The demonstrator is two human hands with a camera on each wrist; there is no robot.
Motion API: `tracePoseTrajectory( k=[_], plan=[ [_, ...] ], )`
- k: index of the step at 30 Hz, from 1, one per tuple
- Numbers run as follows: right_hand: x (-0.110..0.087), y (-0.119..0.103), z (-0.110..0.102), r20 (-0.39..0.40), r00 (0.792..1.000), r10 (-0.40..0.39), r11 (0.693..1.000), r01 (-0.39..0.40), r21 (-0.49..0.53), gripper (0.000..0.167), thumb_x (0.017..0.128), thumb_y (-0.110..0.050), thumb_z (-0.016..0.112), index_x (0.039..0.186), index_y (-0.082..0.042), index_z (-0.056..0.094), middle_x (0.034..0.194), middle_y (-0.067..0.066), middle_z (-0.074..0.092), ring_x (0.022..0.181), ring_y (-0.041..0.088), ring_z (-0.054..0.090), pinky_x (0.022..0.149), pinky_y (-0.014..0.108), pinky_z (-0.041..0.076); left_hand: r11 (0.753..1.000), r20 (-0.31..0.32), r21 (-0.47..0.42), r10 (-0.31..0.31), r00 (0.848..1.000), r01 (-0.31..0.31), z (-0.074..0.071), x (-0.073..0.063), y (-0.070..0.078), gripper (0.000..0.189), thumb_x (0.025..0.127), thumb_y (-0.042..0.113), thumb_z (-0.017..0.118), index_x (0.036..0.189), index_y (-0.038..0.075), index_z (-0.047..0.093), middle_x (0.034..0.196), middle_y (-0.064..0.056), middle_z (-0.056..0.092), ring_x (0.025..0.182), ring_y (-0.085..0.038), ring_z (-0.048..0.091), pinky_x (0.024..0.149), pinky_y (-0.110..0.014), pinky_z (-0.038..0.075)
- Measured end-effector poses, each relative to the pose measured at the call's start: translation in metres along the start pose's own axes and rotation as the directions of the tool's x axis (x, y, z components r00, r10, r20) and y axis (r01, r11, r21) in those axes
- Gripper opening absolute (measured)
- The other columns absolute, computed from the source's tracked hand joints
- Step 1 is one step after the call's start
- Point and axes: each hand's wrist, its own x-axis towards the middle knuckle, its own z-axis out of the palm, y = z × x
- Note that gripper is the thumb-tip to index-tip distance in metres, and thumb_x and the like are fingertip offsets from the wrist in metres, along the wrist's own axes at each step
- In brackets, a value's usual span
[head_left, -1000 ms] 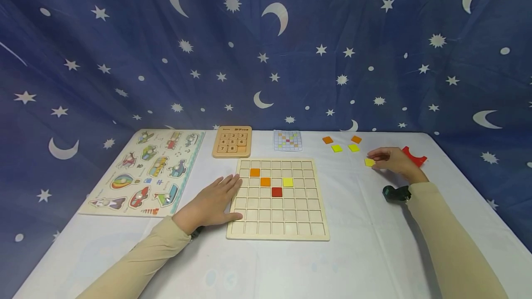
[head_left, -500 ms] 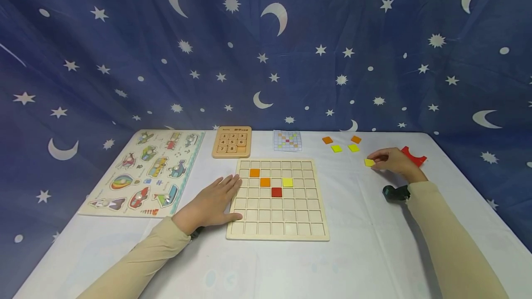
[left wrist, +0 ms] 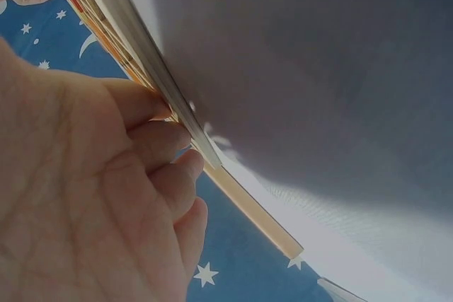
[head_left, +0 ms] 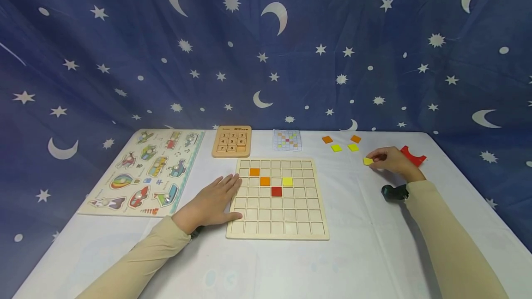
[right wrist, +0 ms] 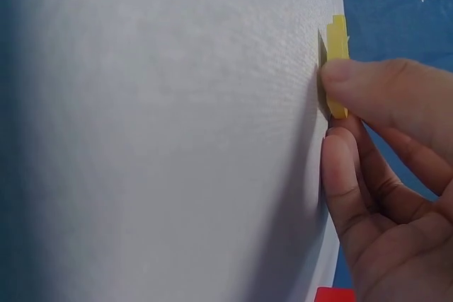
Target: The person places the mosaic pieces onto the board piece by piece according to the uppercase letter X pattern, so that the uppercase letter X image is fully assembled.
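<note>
My left hand (head_left: 209, 203) lies with fingers spread and straight along the left edge of the wooden grid board (head_left: 272, 242). In the left wrist view its fingertips (left wrist: 152, 104) meet the board's rim. On the board sit two orange tiles, one red tile (head_left: 276, 191) and one yellow tile (head_left: 287, 182). Off to the right, my right hand (head_left: 390, 160) pinches a yellow square tile (head_left: 367, 161) between thumb and fingers. The right wrist view shows this yellow tile (right wrist: 338, 37) tipped up close over the white cloth, with the thumb against its face.
Loose orange tiles (head_left: 327, 140) and yellow tiles (head_left: 336, 148) lie at the back right. A red curved piece (head_left: 413, 157) is beside the right hand. Behind the board are a pattern card (head_left: 287, 140) and a number puzzle (head_left: 232, 142). A picture puzzle board (head_left: 141, 174) lies left.
My right hand has shifted slightly left with the yellow tile, which now sits more tilted between the fingers. The left hand and the tiles on the board have stayed put.
</note>
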Motion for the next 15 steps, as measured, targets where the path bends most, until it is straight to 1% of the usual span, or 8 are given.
tracePoseTrajectory(
  k=[8,11,15],
  plan=[
    [-0.0005,-0.0029,0.0003,-0.017,0.999,-0.031,0.999,0.031,0.004,0.041,0.082,-0.012,0.071,0.118,0.006,0.06,0.099,0.014,0.061,0.09,0.024,0.052,0.072,0.014,0.045,1.0,-0.004,0.006,-0.002,1.0,0.002,0.0014,0.0009,-0.0009,0.087,0.088,0.056,0.053,0.145,-0.005,0.027,0.153,-0.021,0.025,0.143,-0.035,0.024,0.118,-0.047,0.022],
    [-0.0016,-0.0054,0.0005,-0.011,0.999,-0.051,0.999,0.051,0.0,0.042,0.082,-0.013,0.071,0.117,0.006,0.059,0.099,0.014,0.061,0.09,0.024,0.052,0.073,0.015,0.046,1.0,-0.006,0.01,-0.001,1.0,0.001,0.0017,0.0011,-0.0013,0.087,0.088,0.056,0.052,0.145,-0.004,0.027,0.154,-0.021,0.025,0.143,-0.034,0.024,0.118,-0.047,0.022],
    [-0.0036,-0.0097,0.0018,-0.01,0.996,-0.089,0.996,0.089,-0.004,0.041,0.082,-0.013,0.07,0.116,0.006,0.06,0.097,0.015,0.06,0.089,0.024,0.052,0.072,0.014,0.047,1.0,-0.006,0.011,0.002,1.0,-0.002,0.0011,0.0005,-0.0012,0.087,0.088,0.055,0.053,0.145,-0.005,0.027,0.153,-0.021,0.025,0.143,-0.035,0.024,0.118,-0.047,0.022]
  ],
)
